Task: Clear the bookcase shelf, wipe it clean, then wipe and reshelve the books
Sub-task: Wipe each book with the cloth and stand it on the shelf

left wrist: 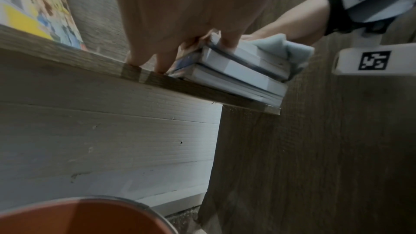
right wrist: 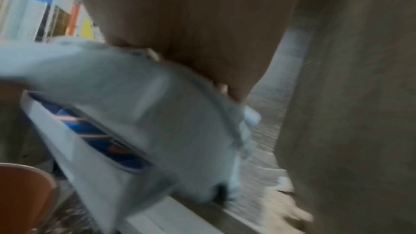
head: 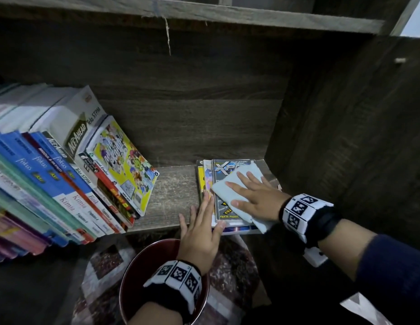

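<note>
While the right hand presses the cloth flat, fingers spread, the spread left hand should brace the book stack firmly.

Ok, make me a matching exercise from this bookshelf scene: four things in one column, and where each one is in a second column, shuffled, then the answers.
Things:
1. pale blue cloth
2. left hand
3. yellow comic book
4. red bucket

Places:
A. on the floor, below the shelf edge
B. leaning at the right end of the row of books
C. under the right hand, on top of the flat stack of books
D. against the left side of the flat stack, fingers straight

Pairs: 1-C, 2-D, 3-B, 4-A
</note>
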Tool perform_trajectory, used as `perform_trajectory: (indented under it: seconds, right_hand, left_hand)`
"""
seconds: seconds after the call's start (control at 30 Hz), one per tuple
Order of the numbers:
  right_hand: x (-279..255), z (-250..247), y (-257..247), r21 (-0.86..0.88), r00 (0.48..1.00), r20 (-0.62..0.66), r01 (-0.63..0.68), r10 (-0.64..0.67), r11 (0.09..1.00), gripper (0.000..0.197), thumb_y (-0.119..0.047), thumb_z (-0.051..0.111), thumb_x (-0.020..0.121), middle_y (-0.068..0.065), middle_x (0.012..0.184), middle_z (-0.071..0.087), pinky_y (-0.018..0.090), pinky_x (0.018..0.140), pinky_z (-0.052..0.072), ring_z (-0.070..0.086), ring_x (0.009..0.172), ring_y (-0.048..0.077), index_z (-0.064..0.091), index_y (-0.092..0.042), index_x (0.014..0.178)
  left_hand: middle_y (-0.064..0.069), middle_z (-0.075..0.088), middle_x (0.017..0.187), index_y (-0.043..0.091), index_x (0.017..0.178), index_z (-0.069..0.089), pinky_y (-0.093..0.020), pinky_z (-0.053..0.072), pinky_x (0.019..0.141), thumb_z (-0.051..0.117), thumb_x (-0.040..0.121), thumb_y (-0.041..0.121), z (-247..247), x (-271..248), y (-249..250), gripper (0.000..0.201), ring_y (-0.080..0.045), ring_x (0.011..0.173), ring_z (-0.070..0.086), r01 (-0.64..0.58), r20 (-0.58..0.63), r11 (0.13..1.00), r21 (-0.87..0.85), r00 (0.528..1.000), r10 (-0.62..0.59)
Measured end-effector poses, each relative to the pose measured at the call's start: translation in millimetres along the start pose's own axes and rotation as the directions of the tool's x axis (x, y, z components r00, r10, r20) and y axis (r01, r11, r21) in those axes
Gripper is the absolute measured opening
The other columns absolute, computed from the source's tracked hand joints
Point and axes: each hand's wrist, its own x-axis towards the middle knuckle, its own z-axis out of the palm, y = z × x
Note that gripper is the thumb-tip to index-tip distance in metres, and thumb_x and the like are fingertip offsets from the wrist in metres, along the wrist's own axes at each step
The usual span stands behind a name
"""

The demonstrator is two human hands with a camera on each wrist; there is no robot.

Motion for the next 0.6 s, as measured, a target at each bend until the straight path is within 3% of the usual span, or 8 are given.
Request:
perform_trajectory:
  seconds: [0.17, 0.33, 0.47, 0.6]
  right_hand:
    - [-13, -3, 18, -0.001, 0.999, 0.049, -0.009, 0.009, 1.000, 0.065, -0.065, 0.024, 0.093, -0.003, 0.159, -0.020, 0.043, 0.119, -0.009, -0.021, 0.146, 0.019, -0.003, -0.047, 0.150]
    - [6, 1, 3, -0.026, 0.995, -0.013, -0.097, 0.097, 0.995, 0.064, -0.065, 0.017, 0.094, 0.001, 0.159, -0.022, 0.044, 0.118, -0.010, -0.022, 0.145, 0.022, -0.010, -0.045, 0.149]
    - [-1, 8, -5, -0.039, 0.998, -0.045, -0.049, 0.047, 0.998, 0.065, -0.066, 0.017, 0.094, 0.000, 0.159, -0.021, 0.043, 0.118, -0.012, -0.023, 0.145, 0.021, -0.008, -0.044, 0.150]
    - [-28, 13, 7, -0.028, 1.000, -0.017, -0.021, 0.021, 0.999, 0.086, -0.080, 0.003, 0.071, -0.002, 0.159, -0.020, 0.036, 0.118, -0.011, -0.021, 0.145, 0.016, -0.006, -0.045, 0.149]
  left_hand:
    - [0.033, -0.025, 0.151, 0.046, 0.149, -0.010, -0.040, -0.021, 0.115, 0.013, 0.096, 0.058, -3, 0, 1, 0.059, -0.013, 0.147, -0.015, -0.007, 0.022, 0.999, -0.036, 1.000, 0.008]
    - [0.037, -0.015, 0.150, 0.044, 0.151, 0.002, -0.036, -0.024, 0.114, 0.014, 0.101, 0.048, 0, 1, 6, 0.051, -0.011, 0.148, -0.010, 0.032, -0.041, 0.991, -0.132, 0.998, -0.037]
    - [0.038, -0.011, 0.150, 0.045, 0.150, 0.009, -0.035, -0.026, 0.113, 0.015, 0.102, 0.046, 2, 2, 7, 0.049, -0.010, 0.148, -0.010, 0.040, -0.052, 0.981, -0.191, 0.997, -0.051]
    - [0.040, -0.013, 0.149, 0.047, 0.150, 0.008, -0.037, -0.026, 0.113, 0.016, 0.103, 0.044, 2, 2, 6, 0.048, -0.009, 0.147, -0.012, 0.037, -0.055, 0.981, -0.190, 0.997, -0.048]
